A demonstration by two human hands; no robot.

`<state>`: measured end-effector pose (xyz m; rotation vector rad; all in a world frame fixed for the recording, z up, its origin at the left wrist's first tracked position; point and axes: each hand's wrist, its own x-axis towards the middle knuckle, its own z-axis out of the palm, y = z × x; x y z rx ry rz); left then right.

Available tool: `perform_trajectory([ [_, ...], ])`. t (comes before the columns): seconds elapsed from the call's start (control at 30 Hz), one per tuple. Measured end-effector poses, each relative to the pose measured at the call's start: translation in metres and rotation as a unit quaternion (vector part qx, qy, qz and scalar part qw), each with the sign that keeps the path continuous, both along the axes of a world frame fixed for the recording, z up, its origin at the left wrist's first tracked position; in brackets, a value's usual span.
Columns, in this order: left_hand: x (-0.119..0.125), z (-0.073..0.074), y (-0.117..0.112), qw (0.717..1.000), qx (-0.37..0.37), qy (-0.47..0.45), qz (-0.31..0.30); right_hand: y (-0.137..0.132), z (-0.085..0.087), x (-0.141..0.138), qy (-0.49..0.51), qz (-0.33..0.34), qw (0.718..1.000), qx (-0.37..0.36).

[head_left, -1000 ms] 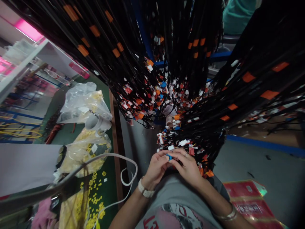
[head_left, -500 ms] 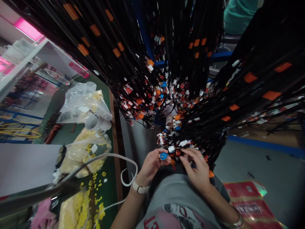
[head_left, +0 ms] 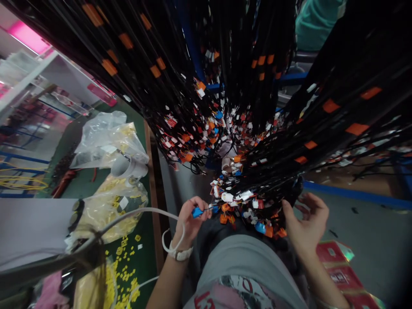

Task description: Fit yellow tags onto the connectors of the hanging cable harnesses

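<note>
The hanging cables (head_left: pixel 251 64) have a matt black, rubbery sheath, banded with matt orange tape (head_left: pixel 355 128). The blue plug (head_left: pixel 197 211) pinched in the left hand (head_left: pixel 191 219) is smooth, hard plastic, like the red, white and orange plugs (head_left: pixel 244 206) at the cable ends. The 2 bags (head_left: pixel 106 137) are clear, glossy, crinkled film. The table (head_left: pixel 80 184) has a matt green top and a wooden edge (head_left: pixel 153 193). The shirt (head_left: pixel 244 266) is soft grey cloth. The carton (head_left: pixel 337 274) is glossy red card.
</note>
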<state>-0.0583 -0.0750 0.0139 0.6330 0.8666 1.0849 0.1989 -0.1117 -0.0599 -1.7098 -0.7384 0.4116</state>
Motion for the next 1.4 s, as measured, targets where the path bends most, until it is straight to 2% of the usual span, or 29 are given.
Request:
perform_trajectory([
  [0.2,-0.005,0.022,0.002,0.997,0.073,-0.032,0.019,0.008,0.001,0.010,0.078,0.074,0.993,-0.047],
  [0.37,-0.008,0.036,0.002,0.992,0.111,-0.044,0.036,0.005,0.001,0.015,0.026,0.098,0.993,-0.066],
  [0.47,-0.011,0.042,0.002,0.991,0.116,-0.055,0.048,0.002,0.007,0.014,-0.004,0.106,0.991,-0.081],
  [0.63,-0.021,0.046,0.005,0.985,0.114,-0.101,0.080,0.001,0.026,0.011,0.143,0.175,0.970,-0.085],
  [0.83,-0.028,0.047,0.009,0.976,0.078,-0.162,0.120,0.005,0.044,-0.001,0.264,0.255,0.927,-0.078],
  [0.97,-0.027,0.043,0.012,0.976,0.059,-0.164,0.133,0.011,0.042,-0.015,0.190,0.318,0.920,-0.127],
  [1.1,-0.028,0.039,0.015,0.977,0.024,-0.154,0.144,0.015,0.034,-0.018,0.139,0.360,0.915,-0.116],
  [1.2,-0.029,0.034,0.017,0.978,-0.004,-0.150,0.147,0.015,0.034,-0.016,0.194,0.374,0.898,-0.130],
  [1.3,-0.030,0.028,0.019,0.978,-0.023,-0.147,0.148,0.016,0.042,-0.016,0.265,0.390,0.867,-0.162],
  [1.4,-0.031,0.022,0.020,0.978,-0.046,-0.136,0.152,0.019,0.052,-0.021,0.324,0.394,0.845,-0.161],
])
